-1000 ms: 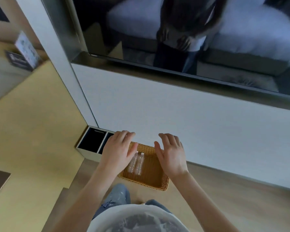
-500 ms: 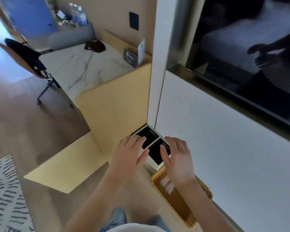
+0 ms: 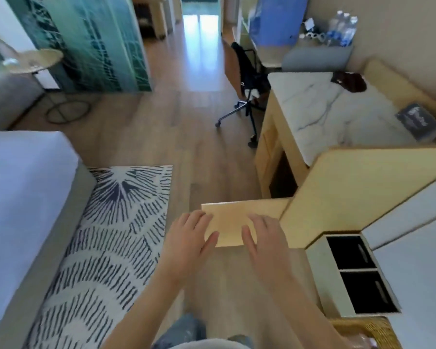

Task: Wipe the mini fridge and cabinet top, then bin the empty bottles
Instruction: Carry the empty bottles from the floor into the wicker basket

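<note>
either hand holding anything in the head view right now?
No: the left hand and the right hand both hover with fingers spread and nothing in them.

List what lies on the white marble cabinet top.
A dark brown bundle at the back, a dark grey card on the right. A pale wooden panel hides the near edge.

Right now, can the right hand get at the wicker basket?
Probably yes. The right hand is open and empty, and the wicker basket sits close by, low at the frame's right edge. Nothing shows between them, though the basket is partly cut off, so its contents are hard to judge.
</note>
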Demonstrator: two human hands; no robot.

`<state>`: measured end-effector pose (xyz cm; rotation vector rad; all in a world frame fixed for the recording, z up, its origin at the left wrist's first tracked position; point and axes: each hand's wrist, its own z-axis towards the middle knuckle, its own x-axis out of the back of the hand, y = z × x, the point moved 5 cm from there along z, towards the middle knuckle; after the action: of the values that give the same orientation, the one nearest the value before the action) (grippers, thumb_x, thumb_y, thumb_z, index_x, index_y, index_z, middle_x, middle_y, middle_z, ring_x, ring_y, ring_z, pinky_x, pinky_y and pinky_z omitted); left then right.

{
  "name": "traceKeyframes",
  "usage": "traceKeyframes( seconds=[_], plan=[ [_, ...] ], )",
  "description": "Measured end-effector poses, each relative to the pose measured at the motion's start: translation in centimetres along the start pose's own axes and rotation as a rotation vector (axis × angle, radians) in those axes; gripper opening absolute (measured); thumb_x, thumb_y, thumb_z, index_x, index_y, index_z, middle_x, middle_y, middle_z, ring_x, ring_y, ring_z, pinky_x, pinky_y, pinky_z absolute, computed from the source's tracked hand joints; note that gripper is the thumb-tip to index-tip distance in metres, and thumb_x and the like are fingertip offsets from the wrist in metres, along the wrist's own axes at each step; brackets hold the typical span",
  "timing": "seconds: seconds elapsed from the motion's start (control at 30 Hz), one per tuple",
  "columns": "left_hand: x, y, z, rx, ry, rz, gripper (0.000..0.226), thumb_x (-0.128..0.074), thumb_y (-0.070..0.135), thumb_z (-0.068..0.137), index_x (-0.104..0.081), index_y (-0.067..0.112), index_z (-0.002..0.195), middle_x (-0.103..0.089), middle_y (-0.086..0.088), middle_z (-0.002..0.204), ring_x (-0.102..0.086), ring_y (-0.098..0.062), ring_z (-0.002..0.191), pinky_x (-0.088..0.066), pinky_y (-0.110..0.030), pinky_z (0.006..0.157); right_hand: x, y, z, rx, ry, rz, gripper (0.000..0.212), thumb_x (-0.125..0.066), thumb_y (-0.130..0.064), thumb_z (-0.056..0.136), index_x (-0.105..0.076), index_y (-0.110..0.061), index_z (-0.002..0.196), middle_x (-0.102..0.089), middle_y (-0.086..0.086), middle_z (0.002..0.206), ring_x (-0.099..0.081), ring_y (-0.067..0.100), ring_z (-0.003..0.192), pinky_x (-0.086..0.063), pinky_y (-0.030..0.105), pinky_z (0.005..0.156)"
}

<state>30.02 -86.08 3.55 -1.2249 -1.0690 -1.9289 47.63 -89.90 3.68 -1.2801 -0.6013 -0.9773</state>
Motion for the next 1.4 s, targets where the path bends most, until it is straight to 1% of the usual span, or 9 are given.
traceKeyframes(
  seconds=[0.13, 0.27, 0.4, 0.6, 0.8, 0.97, 1.13, 1.3, 1.4],
  plan=[
    [4.3, -10.8, -2.1, 0.138, 0.026, 0.022, 0.045, -0.044, 0.042, 0.096, -0.065, 0.009, 0.119, -0.066, -0.005, 0.115, -0.063, -0.028, 0.104, -0.055, -0.043, 0.085, -6.2, -8.0, 3.7, 0.075, -0.011, 0.052, 0.020, -0.065, -0.012, 0.094, -0.068, 0.002, 0.107, -0.066, 0.017, 0.092, -0.061, 0.036, 0.085, -0.052, 0.047, 0.075],
    [7.4, -19.0, -3.2, 0.250, 0.057, 0.033, 0.049, -0.043, 0.043, 0.098, -0.065, 0.007, 0.122, -0.067, -0.008, 0.116, -0.061, -0.031, 0.108, -0.054, -0.044, 0.088, -10.8, -13.1, 6.9, 0.096, -0.057, 0.114, 0.025, -0.059, -0.020, 0.098, -0.066, -0.004, 0.116, -0.067, 0.009, 0.105, -0.060, 0.025, 0.097, -0.046, 0.033, 0.084],
    [7.5, -24.2, -2.3, 0.340, 0.082, 0.016, 0.052, -0.041, 0.045, 0.098, -0.065, 0.007, 0.123, -0.066, -0.007, 0.117, -0.060, -0.028, 0.108, -0.055, -0.043, 0.087, -14.4, -15.8, 10.4, 0.131, -0.082, 0.090, 0.026, -0.056, -0.025, 0.099, -0.067, -0.008, 0.115, -0.068, 0.006, 0.104, -0.060, 0.023, 0.096, -0.052, 0.035, 0.081],
    [6.3, -31.8, 2.5, 0.425, 0.039, -0.017, 0.053, -0.039, 0.046, 0.096, -0.065, 0.008, 0.123, -0.066, -0.006, 0.117, -0.061, -0.027, 0.108, -0.056, -0.043, 0.086, -20.7, -18.9, 18.8, 0.197, -0.117, 0.070, 0.022, -0.059, -0.023, 0.098, -0.065, -0.009, 0.113, -0.068, 0.004, 0.101, -0.060, 0.022, 0.093, -0.054, 0.036, 0.079],
    [7.9, -42.6, 11.6, 0.454, 0.019, 0.007, 0.052, -0.040, 0.045, 0.095, -0.065, 0.009, 0.121, -0.066, -0.004, 0.116, -0.062, -0.026, 0.105, -0.055, -0.043, 0.086, -27.2, -23.7, 31.1, 0.259, -0.124, 0.098, 0.017, -0.065, -0.016, 0.094, -0.067, -0.006, 0.107, -0.069, 0.007, 0.096, -0.063, 0.025, 0.087, -0.052, 0.035, 0.076],
    [10.9, -50.1, 21.8, 0.405, 0.023, 0.069, 0.052, -0.038, 0.046, 0.095, -0.064, 0.010, 0.123, -0.066, -0.004, 0.117, -0.061, -0.025, 0.106, -0.052, -0.038, 0.089, -29.6, -26.7, 41.6, 0.247, -0.111, 0.129, 0.026, -0.058, -0.022, 0.098, -0.066, -0.005, 0.115, -0.069, 0.006, 0.103, -0.061, 0.022, 0.095, -0.052, 0.035, 0.083],
    [11.2, -54.0, 31.5, 0.323, 0.012, 0.050, 0.054, -0.037, 0.046, 0.097, -0.065, 0.009, 0.124, -0.067, -0.006, 0.119, -0.061, -0.027, 0.108, -0.051, -0.038, 0.093, -30.6, -26.4, 49.8, 0.172, -0.016, 0.127, 0.019, -0.059, -0.021, 0.098, -0.064, -0.010, 0.112, -0.068, 0.004, 0.100, -0.060, 0.020, 0.093, -0.051, 0.031, 0.080],
    [8.2, -56.8, 41.7, 0.110, -0.080, 0.006, 0.053, -0.038, 0.046, 0.097, -0.064, 0.008, 0.124, -0.066, -0.007, 0.118, -0.061, -0.027, 0.107, -0.051, -0.039, 0.092, -32.6, -23.7, 56.0, 0.005, 0.051, 0.078, 0.020, -0.056, -0.025, 0.100, -0.063, -0.013, 0.115, -0.067, 0.001, 0.104, -0.059, 0.018, 0.098, -0.050, 0.034, 0.087],
    [6.1, -57.9, 48.6, -0.046, -0.112, -0.013, 0.049, -0.044, 0.042, 0.096, -0.065, 0.006, 0.122, -0.066, -0.008, 0.117, -0.061, -0.028, 0.105, -0.051, -0.039, 0.089, -33.3, -21.5, 59.6, -0.142, 0.098, 0.002, 0.023, -0.056, -0.024, 0.100, -0.064, -0.010, 0.117, -0.067, 0.005, 0.107, -0.060, 0.023, 0.099, -0.050, 0.036, 0.088]
  ],
)
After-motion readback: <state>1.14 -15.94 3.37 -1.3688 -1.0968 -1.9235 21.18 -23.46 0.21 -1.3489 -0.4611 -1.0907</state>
